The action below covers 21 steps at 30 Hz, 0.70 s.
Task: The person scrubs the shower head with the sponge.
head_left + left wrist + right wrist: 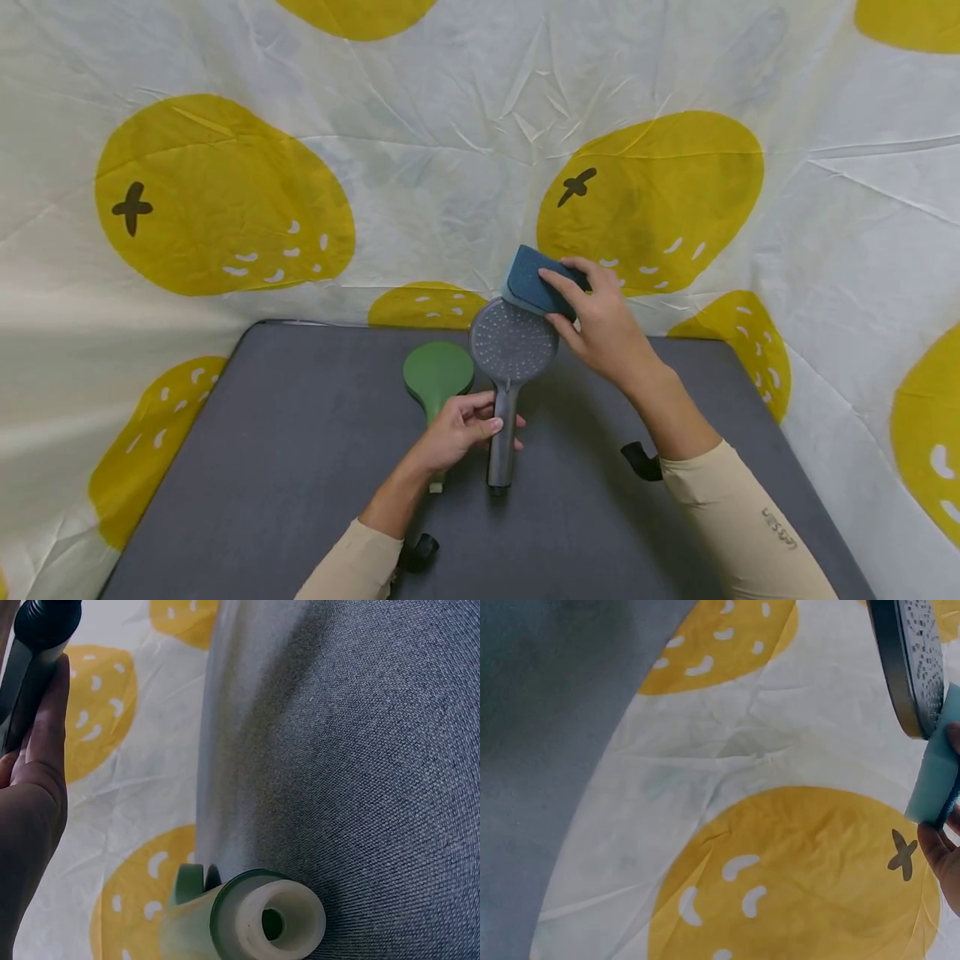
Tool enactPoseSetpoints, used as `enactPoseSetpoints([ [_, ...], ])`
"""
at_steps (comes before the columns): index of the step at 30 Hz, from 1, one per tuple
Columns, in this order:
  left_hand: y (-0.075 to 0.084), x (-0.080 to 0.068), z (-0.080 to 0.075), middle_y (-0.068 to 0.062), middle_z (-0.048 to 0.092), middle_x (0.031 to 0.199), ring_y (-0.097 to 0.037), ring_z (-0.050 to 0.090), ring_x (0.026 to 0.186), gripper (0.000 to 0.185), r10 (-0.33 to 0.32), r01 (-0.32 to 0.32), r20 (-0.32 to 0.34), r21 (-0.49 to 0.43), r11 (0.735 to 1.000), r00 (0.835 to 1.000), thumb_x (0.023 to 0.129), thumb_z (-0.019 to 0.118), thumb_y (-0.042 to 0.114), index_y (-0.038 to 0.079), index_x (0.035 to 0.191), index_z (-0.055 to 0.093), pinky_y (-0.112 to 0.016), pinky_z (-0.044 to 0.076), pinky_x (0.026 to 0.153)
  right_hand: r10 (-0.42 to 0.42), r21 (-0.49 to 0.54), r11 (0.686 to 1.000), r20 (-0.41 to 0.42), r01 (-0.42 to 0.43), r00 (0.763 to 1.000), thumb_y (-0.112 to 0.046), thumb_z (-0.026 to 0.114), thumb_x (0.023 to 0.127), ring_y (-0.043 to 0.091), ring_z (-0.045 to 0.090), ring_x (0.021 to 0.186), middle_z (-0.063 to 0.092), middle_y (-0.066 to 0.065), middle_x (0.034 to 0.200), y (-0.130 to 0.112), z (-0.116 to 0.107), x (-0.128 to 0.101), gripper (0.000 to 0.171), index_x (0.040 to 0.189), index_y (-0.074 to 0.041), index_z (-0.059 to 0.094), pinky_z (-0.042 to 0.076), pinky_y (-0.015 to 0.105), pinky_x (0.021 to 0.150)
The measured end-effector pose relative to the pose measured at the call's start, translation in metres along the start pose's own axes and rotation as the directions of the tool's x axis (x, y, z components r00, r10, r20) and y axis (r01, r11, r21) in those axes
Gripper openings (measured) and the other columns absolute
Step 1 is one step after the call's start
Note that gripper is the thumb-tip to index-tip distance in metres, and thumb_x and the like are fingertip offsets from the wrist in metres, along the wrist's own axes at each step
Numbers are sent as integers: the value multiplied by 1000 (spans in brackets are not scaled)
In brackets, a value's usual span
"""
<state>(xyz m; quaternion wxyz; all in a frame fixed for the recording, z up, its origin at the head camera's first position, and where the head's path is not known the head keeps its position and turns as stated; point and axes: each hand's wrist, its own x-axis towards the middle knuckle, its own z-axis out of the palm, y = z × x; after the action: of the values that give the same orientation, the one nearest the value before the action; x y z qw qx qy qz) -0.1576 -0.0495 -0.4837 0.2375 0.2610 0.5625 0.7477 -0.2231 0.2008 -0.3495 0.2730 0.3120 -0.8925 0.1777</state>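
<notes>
Left hand [459, 427] grips the grey shower head [510, 350] by its handle, upright above the counter [300, 467]. Right hand [600, 321] pinches a blue sponge [528, 279] against its top edge. A green shower head [437, 373] lies just left.

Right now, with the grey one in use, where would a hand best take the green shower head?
Probably by its handle, from above: the green shower head lies flat on the grey table, its disc too broad. The left hand partly covers that handle.
</notes>
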Motion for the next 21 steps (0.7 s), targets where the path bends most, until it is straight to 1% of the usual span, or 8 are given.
enactPoseSetpoints([
  [3, 1, 1, 0, -42, 58, 130, -22, 77, 97, 50, 8, -8, -3, 3, 1000, 1000, 108, 53, 11, -3, 155, 41, -42, 63, 87, -23, -19, 1000, 3, 23, 1000, -13, 84, 87, 47, 49, 129, 52, 29, 142, -2, 0, -2, 59, 140, -6, 62, 40, 63, 110],
  [6, 2, 2, -1, -42, 59, 129, -21, 78, 96, 48, 19, -19, -20, 11, 1000, 1000, 108, 54, 12, -3, 153, 44, -42, 64, 85, -67, -43, 997, 12, 68, 998, -15, 86, 86, 47, 51, 126, 52, 29, 140, -8, 4, -7, 61, 140, -6, 61, 42, 63, 108],
  [10, 4, 4, 0, -40, 61, 128, -22, 78, 94, 47, 25, -25, -45, 12, 1000, 999, 107, 56, 15, -2, 151, 47, -42, 64, 83, -112, -55, 992, 28, 114, 993, -18, 87, 85, 48, 51, 124, 52, 28, 141, -21, 14, -22, 62, 141, -9, 60, 45, 62, 104],
  [15, 6, 4, 1, -39, 62, 127, -21, 78, 93, 48, 23, -23, -60, -1, 1000, 998, 107, 57, 15, -4, 150, 47, -40, 65, 81, -121, -54, 991, 27, 122, 992, -17, 88, 83, 48, 51, 121, 52, 27, 141, -36, 26, -44, 63, 139, -11, 62, 50, 60, 99],
  [18, 6, 4, 1, -41, 60, 128, -21, 78, 93, 50, 23, -24, -60, -17, 1000, 998, 107, 57, 15, -7, 151, 45, -39, 65, 81, -130, -37, 991, 18, 130, 991, -17, 90, 80, 47, 52, 121, 53, 27, 140, -42, 32, -55, 64, 138, -11, 63, 51, 59, 98],
  [20, 6, 4, 2, -44, 57, 129, -20, 78, 93, 50, 26, -29, -69, -44, 999, 997, 107, 56, 14, -11, 149, 44, -39, 64, 82, -152, -25, 988, 21, 153, 988, -18, 91, 80, 46, 53, 120, 53, 27, 139, -46, 37, -63, 65, 138, -11, 63, 51, 59, 98],
  [21, 6, 3, 1, -42, 58, 128, -20, 78, 92, 50, 29, -34, -81, -63, 997, 996, 107, 56, 13, -14, 147, 44, -38, 64, 82, -167, -21, 986, 20, 167, 986, -19, 91, 79, 46, 53, 119, 53, 27, 139, -48, 40, -67, 66, 138, -11, 63, 52, 59, 98],
])
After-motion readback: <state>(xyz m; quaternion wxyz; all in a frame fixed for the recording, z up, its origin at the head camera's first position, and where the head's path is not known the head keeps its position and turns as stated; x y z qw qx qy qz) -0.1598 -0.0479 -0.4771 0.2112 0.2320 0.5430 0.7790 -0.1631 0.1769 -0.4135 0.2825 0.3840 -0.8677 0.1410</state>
